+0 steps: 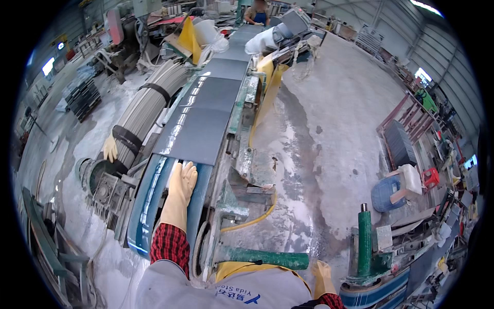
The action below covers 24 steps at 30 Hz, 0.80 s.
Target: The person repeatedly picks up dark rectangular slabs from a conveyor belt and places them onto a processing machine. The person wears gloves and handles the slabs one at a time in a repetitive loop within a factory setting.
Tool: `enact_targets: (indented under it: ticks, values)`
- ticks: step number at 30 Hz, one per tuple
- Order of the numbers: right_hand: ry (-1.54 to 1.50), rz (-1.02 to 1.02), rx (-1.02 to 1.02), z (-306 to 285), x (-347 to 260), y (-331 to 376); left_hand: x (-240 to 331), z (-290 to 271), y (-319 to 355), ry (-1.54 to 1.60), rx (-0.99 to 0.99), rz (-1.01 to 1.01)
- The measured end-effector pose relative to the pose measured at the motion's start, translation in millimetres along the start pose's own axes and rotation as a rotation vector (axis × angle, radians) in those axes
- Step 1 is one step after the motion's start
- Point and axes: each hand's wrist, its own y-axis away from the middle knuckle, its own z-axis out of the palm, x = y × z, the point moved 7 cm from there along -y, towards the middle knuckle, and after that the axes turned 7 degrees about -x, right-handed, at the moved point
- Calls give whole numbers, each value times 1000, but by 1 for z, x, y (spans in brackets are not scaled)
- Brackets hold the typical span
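Observation:
My left hand point(181, 189), in a cream rubber glove, reaches forward over the blue conveyor belt point(141, 211). Its fingers are stretched out at the near edge of a dark grey flat slab point(191, 134) and appear to touch it; nothing is gripped. More grey slabs point(216, 94) lie end to end farther along the belt, their surfaces shiny with reflected light. Low at the right, beside my body, hangs my right hand point(323, 278) in a matching glove. Its fingers look loosely extended and no object shows in it. A green roller-like cylinder point(267, 257) lies just left of it.
A strapped bundle of pale strips point(146, 103) runs along the belt's left, with a loose glove point(109, 148) on it. A green post point(364, 242) and a blue barrel point(388, 193) stand at right. One person point(257, 15) is at the line's far end.

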Motion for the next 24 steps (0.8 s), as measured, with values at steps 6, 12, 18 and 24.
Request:
enact_targets:
  ticks: [6, 12, 18, 24]
  values:
    - [-39, 42, 95, -7, 17, 28, 1, -53, -69, 542, 235, 14]
    - [-168, 59, 87, -14, 48, 42, 21, -15, -54, 165, 187, 120]
    - [105, 127, 270, 15, -21, 80, 61, 18, -39, -81, 219, 269]
    - [442, 72, 211, 13, -1, 57, 68, 117, -66, 97, 160, 249]
